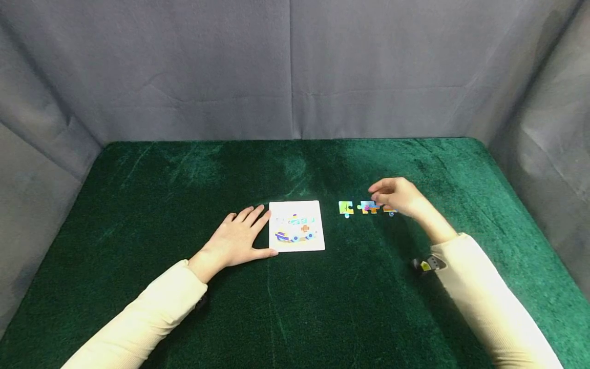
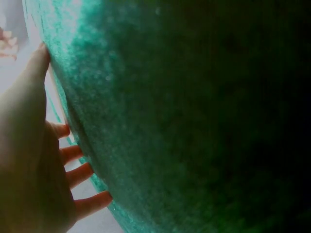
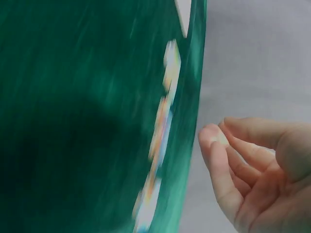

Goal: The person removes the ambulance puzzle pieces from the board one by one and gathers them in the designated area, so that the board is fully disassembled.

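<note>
A square white puzzle board (image 1: pixel 297 245) with a printed vehicle picture lies flat on the green cloth. My left hand (image 1: pixel 237 238) rests at its left side, fingers spread and straight, thumb and index fingertip right at the edge. In the left wrist view that hand (image 2: pixel 29 141) shows its splayed fingertips on the cloth. Right of the board lie a green-and-yellow jigsaw piece (image 1: pixel 345 207), a blue-and-orange piece (image 1: pixel 367 210) and another piece (image 1: pixel 392 210) partly covered by my hand. Above them hovers my right hand (image 1: pixel 397 197), its fingers loosely bent with nothing between them.
Green velvety cloth (image 1: pixel 295 307) covers the table, its far edge meeting a grey curtain (image 1: pixel 295 77). Curtains also flank both sides. In the right wrist view the pieces (image 3: pixel 163 126) line up in a row, with a corner of the board (image 3: pixel 184 17) beyond.
</note>
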`<state>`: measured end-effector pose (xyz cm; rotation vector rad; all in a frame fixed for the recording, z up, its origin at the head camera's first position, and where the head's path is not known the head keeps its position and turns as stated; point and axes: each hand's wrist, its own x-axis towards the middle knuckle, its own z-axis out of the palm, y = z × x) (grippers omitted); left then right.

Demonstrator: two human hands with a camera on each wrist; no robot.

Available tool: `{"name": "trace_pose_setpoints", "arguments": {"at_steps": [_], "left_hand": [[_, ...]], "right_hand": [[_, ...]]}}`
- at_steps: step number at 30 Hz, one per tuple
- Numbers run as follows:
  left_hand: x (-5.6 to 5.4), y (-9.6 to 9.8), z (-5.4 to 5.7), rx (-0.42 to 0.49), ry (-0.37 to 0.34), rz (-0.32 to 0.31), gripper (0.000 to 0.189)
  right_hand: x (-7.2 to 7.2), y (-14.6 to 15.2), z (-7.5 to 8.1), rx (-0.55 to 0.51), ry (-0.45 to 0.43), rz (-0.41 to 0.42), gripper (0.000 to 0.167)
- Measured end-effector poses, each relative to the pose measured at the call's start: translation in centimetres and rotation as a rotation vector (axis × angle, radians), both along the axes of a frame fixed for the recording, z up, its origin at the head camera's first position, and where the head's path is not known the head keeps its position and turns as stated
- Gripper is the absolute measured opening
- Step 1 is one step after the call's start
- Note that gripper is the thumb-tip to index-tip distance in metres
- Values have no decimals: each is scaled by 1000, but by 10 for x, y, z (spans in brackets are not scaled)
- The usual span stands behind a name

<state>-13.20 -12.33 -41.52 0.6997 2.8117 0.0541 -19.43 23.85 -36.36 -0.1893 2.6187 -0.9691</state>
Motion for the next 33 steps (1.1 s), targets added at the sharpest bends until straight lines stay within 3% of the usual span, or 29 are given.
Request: {"name": "trace_pose_setpoints", "arguments": {"at_steps": [7,13,26,33], "left_hand": [[0,0,-2,-1,10,0,93],[1,0,-1,7,17,1,92],[1,-1,-1,0,25,-9,91],[0,-1,-2,3,39,-16,92]], "right_hand": [[13,-74,-3,-52,109,195,20],[24,-120,-10,-79,66,332,23],[21,-155,-26,-46,28,348,29],[20,-161,-32,11,59,412,32]]}}
